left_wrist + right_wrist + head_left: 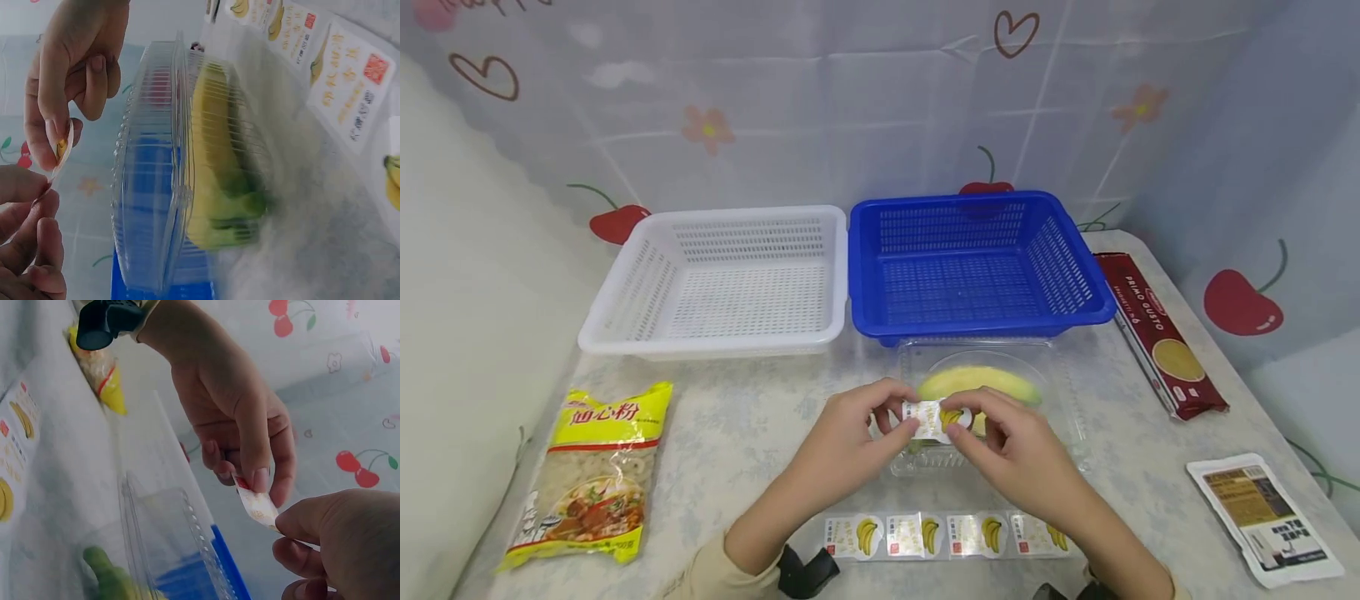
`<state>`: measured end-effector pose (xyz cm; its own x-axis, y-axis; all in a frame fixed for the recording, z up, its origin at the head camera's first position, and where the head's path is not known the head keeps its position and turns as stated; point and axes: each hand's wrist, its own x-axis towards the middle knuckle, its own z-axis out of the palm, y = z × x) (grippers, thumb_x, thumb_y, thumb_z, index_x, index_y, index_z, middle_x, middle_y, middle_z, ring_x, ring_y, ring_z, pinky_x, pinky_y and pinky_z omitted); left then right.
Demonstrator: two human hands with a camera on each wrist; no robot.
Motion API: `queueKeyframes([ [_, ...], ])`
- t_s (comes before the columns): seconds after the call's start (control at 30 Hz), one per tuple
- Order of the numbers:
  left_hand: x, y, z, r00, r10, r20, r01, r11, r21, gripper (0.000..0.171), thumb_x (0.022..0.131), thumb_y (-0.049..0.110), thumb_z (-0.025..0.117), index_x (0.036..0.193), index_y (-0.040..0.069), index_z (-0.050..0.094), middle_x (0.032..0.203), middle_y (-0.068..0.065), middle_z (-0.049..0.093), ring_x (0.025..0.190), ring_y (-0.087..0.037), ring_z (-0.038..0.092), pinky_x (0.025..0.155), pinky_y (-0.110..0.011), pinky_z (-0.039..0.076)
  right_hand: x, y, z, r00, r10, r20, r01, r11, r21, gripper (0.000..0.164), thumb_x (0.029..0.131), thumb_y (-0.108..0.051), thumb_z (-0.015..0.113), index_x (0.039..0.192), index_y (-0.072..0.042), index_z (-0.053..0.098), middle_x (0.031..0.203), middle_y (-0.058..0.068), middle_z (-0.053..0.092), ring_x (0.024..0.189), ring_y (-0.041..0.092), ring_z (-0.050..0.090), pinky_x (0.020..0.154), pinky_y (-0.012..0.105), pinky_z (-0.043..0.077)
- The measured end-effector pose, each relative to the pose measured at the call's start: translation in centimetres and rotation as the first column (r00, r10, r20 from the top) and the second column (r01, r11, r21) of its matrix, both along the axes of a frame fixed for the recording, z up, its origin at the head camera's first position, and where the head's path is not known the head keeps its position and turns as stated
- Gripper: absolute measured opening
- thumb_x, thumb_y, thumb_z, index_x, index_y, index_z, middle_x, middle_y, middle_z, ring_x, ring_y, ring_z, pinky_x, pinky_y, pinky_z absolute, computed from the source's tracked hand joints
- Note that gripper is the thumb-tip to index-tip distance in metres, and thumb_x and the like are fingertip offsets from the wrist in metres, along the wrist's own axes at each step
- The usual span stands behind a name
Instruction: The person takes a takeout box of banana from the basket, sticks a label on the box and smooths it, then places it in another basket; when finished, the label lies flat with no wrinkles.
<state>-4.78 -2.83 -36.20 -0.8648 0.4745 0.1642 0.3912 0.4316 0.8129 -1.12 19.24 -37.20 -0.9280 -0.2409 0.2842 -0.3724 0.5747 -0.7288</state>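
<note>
A banana-printed sticker label (928,421) is pinched between both hands, above a clear plastic clamshell box (1070,417). My left hand (859,437) grips its left end by thumb and fingertips. At the other end, my right hand (1018,450) pinches it the same way. In the left wrist view the label (61,153) is seen edge-on and slightly bent. Yellow-green bananas (215,162) lie inside the box, whose lid looks closed. A strip of similar banana labels (917,537) lies on the table below the hands, partly covered by the right forearm.
Behind the box stand a white basket (715,343) and a blue basket (981,321), side by side. A yellow pasta bag (598,475) lies at left. On the right are a red spaghetti pack (1161,342) and a white sealed packet (1266,517) near the table edge.
</note>
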Motion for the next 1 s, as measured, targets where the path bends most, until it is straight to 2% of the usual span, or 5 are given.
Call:
queueKeyframes([
  [0.17,-1.7,3.4,0.0,0.997,-0.022,-0.075,0.015,0.995,-0.094,0.021,0.091,0.019,0.069,0.111,0.015,0.07,0.084,0.008,0.068,0.073,-0.01,0.057,0.072,-0.026,0.048,-0.9,2.6,0.4,0.996,-0.091,-0.02,0.093,0.985,0.146,0.02,0.093,-0.019,0.071,0.112,-0.023,0.068,0.084,-0.01,0.058,0.049,-0.001,0.035,0.044,0.02,0.034],
  [0.3,-2.7,5.6,-0.3,0.99,-0.035,-0.135,0.008,0.981,-0.195,0.022,0.092,0.023,0.068,0.113,0.016,0.071,0.086,0.008,0.071,0.08,-0.013,0.057,0.081,-0.028,0.047,-1.7,4.2,0.4,0.99,-0.14,-0.028,0.143,0.961,0.236,0.022,0.093,-0.021,0.071,0.114,-0.019,0.068,0.084,-0.006,0.06,0.05,0.002,0.038,0.043,0.021,0.035],
  [0.47,-3.3,7.4,-0.9,0.973,-0.044,-0.226,-0.025,0.955,-0.295,0.022,0.092,0.024,0.068,0.112,0.017,0.073,0.086,0.01,0.071,0.083,-0.011,0.054,0.074,-0.021,0.045,-2.3,5.3,0.2,0.986,-0.164,-0.03,0.165,0.933,0.319,0.027,0.093,-0.023,0.071,0.118,-0.015,0.068,0.088,-0.003,0.066,0.059,0.005,0.044,0.05,0.022,0.04],
  [0.67,-3.5,8.2,-1.9,0.956,-0.041,-0.289,-0.053,0.949,-0.311,0.021,0.092,0.022,0.068,0.112,0.016,0.073,0.088,0.008,0.072,0.081,-0.011,0.053,0.068,-0.017,0.041,-2.7,5.7,-0.7,0.987,-0.154,-0.041,0.159,0.919,0.36,0.031,0.092,-0.021,0.071,0.121,-0.012,0.067,0.092,-0.001,0.069,0.066,0.007,0.051,0.056,0.022,0.045],
  [1.0,-3.3,8.3,-3.1,0.936,-0.019,-0.352,-0.089,0.953,-0.288,0.021,0.09,0.022,0.07,0.109,0.014,0.073,0.101,0.003,0.071,0.09,-0.014,0.058,0.078,-0.023,0.049,-2.8,5.8,-1.6,0.984,-0.171,-0.053,0.179,0.906,0.384,0.03,0.092,-0.022,0.071,0.12,-0.013,0.067,0.089,-0.002,0.066,0.063,0.007,0.049,0.055,0.022,0.043],
])
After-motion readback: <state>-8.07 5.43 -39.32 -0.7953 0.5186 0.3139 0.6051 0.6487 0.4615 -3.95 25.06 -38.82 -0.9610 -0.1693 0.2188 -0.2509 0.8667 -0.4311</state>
